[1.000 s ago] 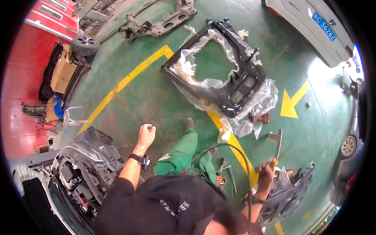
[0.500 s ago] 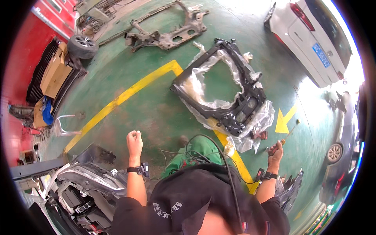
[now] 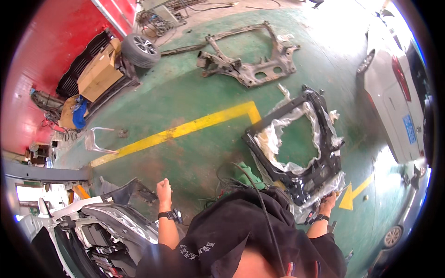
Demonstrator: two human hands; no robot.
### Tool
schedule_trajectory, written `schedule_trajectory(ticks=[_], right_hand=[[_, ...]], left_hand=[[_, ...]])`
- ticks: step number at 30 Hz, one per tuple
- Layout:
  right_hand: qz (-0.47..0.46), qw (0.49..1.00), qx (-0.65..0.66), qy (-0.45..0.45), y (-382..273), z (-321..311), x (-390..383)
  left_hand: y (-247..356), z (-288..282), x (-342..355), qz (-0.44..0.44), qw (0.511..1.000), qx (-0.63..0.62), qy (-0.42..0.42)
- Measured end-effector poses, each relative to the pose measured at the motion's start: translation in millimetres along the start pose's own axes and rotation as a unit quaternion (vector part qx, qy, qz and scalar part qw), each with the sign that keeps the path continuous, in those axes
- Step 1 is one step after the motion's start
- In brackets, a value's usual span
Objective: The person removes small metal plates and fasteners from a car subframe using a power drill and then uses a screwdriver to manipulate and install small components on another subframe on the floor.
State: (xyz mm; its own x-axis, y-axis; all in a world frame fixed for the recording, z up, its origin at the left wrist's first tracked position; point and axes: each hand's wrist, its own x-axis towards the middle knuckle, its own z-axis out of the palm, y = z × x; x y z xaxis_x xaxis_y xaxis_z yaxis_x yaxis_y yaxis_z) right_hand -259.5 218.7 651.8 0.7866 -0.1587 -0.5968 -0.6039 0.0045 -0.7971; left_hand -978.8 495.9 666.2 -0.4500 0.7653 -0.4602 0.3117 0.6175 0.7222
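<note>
My left hand (image 3: 164,191) is curled into a fist beside the stripped front end of a car, with nothing visible in it. My right hand (image 3: 328,202) is closed around a slim screwdriver-like tool, its thin shaft (image 3: 343,187) pointing away from me. That hand overlaps the near right corner of a black car subframe (image 3: 302,185) lying on the floor; whether they touch I cannot tell. Torn clear plastic wrap (image 3: 289,167) lines the subframe's opening and outer edges.
A worn grey subframe (image 3: 241,74) lies farther off. At far left are a wheel (image 3: 140,50), a cardboard box (image 3: 99,76) and a metal stand (image 3: 95,140). The opened car (image 3: 102,222) stands at lower left, parked cars (image 3: 391,111) at right. A dark cable (image 3: 259,199) hangs before me.
My view has shifted, so the subframes and floor lines sit lower and farther right. My right hand is now closer to the black subframe's corner. The left hand stays in a fist.
</note>
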Motion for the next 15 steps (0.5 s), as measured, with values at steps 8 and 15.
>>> schedule_trajectory(ticks=[8,15], right_hand=[[-0.024,0.981,-0.116,-0.157,4,268,-56],[-0.045,0.958,-0.153,-0.237,-7,433,-110]], left_hand=[[-48,-39,52,-0.278,0.937,-0.147,0.154],[-98,-23,72,-0.335,0.917,-0.212,0.046]])
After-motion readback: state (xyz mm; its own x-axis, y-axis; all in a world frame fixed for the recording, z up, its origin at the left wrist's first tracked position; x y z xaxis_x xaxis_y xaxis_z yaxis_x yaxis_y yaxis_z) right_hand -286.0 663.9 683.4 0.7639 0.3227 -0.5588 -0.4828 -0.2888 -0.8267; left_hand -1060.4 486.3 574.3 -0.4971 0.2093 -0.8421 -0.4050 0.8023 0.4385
